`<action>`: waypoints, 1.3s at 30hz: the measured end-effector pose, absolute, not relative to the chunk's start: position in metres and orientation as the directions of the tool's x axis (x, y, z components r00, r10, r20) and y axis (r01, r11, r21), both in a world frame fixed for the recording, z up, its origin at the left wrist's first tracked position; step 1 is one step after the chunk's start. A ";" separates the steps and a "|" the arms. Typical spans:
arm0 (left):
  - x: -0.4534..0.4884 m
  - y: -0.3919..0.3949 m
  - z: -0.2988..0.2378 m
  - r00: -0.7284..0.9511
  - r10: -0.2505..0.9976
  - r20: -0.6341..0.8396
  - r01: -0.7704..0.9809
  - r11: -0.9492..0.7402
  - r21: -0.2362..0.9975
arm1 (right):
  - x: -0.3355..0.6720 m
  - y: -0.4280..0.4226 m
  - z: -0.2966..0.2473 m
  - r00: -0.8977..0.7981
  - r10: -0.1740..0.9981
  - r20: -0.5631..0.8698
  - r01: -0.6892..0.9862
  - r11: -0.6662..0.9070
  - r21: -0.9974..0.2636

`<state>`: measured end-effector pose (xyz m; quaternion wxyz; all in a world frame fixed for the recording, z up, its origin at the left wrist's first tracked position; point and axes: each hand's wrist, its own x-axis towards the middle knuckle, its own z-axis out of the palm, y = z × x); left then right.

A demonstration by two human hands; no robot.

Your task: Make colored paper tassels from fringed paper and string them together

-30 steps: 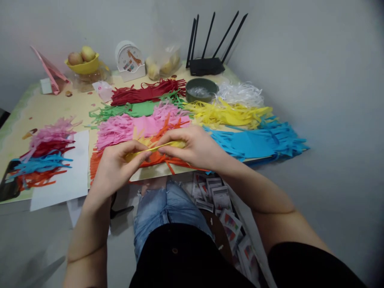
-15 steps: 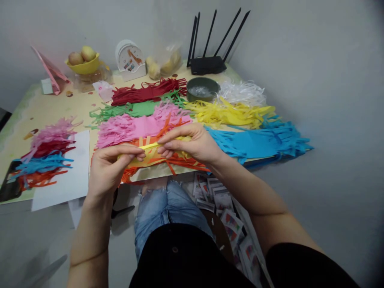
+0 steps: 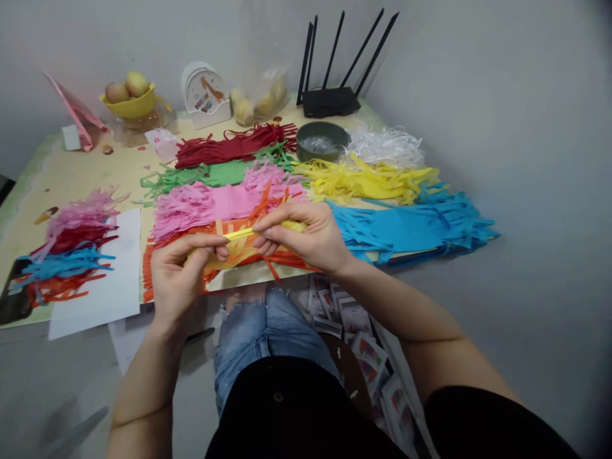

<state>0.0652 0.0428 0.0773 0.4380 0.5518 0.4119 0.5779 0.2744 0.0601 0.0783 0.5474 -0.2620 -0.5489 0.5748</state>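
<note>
Between my two hands runs a narrow twisted length of yellow fringed tissue paper (image 3: pixel 240 234), held over the table's front edge. My left hand (image 3: pixel 184 264) pinches its left end between thumb and fingers. Its right part is gripped by my right hand (image 3: pixel 301 234), with a bit of yellow showing past the knuckles. Just beneath lies orange fringed paper (image 3: pixel 165 241), partly covered by my hands. Behind it are stacks of pink fringed paper (image 3: pixel 229 201), green fringed paper (image 3: pixel 229 172) and dark red fringed paper (image 3: pixel 229 148).
Blue fringed paper (image 3: pixel 406 226), yellow fringe (image 3: pixel 368 180) and white strips (image 3: pixel 387 148) lie at right. A dark round bowl (image 3: pixel 321 153) and a black router (image 3: pixel 331 102) stand behind. At left, small tassels (image 3: pixel 71 261) rest on white paper (image 3: pixel 122 280) and a phone (image 3: pixel 14 299).
My left hand has shifted slightly to the right and my right hand's grip has turned a little. The yellow paper stays stretched between them.
</note>
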 end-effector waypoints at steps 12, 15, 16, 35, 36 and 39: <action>0.062 0.042 0.073 0.100 0.951 0.292 -0.072 -0.286 0.956 | 0.286 0.070 0.074 -0.367 0.844 0.391 -0.371 0.252 -0.894; 0.061 0.041 0.069 0.085 0.944 0.318 -0.007 -0.318 0.948 | 0.286 0.069 0.073 -0.341 0.855 0.392 -0.343 0.275 -0.898; 0.060 0.041 0.069 0.088 0.941 0.326 0.018 -0.329 0.944 | 0.286 0.069 0.073 -0.336 0.858 0.388 -0.322 0.282 -0.904; 0.056 0.069 0.104 0.535 0.759 0.372 0.500 -0.639 0.585 | 0.321 0.076 0.109 -0.639 0.649 0.413 0.102 0.603 -0.791; 0.054 0.069 0.101 0.521 0.737 0.430 0.537 -0.675 0.506 | 0.322 0.080 0.113 -0.636 0.683 0.359 0.097 0.532 -0.841; 0.049 0.070 0.094 0.510 0.675 0.533 0.579 -0.728 0.367 | 0.313 0.090 0.117 -0.659 0.728 0.191 0.089 0.328 -0.940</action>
